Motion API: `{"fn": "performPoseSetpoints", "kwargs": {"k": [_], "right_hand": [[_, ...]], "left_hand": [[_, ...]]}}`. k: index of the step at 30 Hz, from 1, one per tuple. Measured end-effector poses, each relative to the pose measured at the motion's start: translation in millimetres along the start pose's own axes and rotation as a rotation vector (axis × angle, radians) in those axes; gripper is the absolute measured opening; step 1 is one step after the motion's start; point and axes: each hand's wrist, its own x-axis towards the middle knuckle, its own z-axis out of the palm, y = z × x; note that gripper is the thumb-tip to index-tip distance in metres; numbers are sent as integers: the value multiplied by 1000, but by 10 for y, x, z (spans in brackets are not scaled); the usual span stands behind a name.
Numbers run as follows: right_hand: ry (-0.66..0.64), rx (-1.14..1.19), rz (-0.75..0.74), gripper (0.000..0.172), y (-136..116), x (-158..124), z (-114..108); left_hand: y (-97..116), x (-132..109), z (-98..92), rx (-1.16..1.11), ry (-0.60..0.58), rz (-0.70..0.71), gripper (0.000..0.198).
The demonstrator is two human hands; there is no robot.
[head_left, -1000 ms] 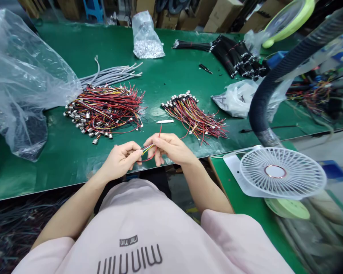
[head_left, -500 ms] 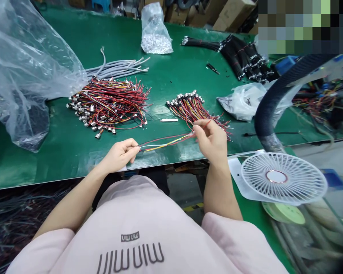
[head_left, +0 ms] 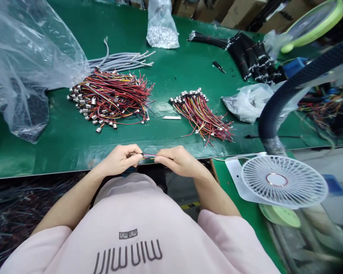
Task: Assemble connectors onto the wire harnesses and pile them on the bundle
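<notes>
Both of my hands pinch one thin wire harness (head_left: 149, 155) above the front edge of the green table. My left hand (head_left: 122, 159) is closed round its left end, hiding whatever is there. A short way to the right, my right hand (head_left: 175, 161) is closed on the coloured wires, with only a brief stretch showing between the fingers. Ahead on the right lies a smaller bunch of wire harnesses (head_left: 204, 116) with metal connectors. A larger pile of the same harnesses (head_left: 111, 97) lies to the left, and a white stick-like piece (head_left: 171, 117) sits between them.
Grey cables (head_left: 121, 61) lie behind the large pile, beside a big clear plastic bag (head_left: 31, 49). A bag of small shiny parts (head_left: 162, 36) stands at the back. At right are black cable bundles (head_left: 242, 57), a dark flexible hose (head_left: 270, 110) and a white fan (head_left: 282, 180).
My right hand has come left and down from beside the smaller bunch, close to my left hand. The long span of wire between my hands is now short. The view has shifted slightly.
</notes>
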Motion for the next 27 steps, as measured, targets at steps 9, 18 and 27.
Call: {"fn": "performPoseSetpoints", "kwargs": {"k": [9,18,27], "right_hand": [[-25,382,259,33,17,-93,39],[-26,285,206,30,-6,181,213],[12,183,180,38,13,183,242]], "left_hand": [[-210,16,-22,-454,157,-116,33],[-292,27,54,-384,120,-168,27],[-358,-17,22,-327,192,-125,27]]}}
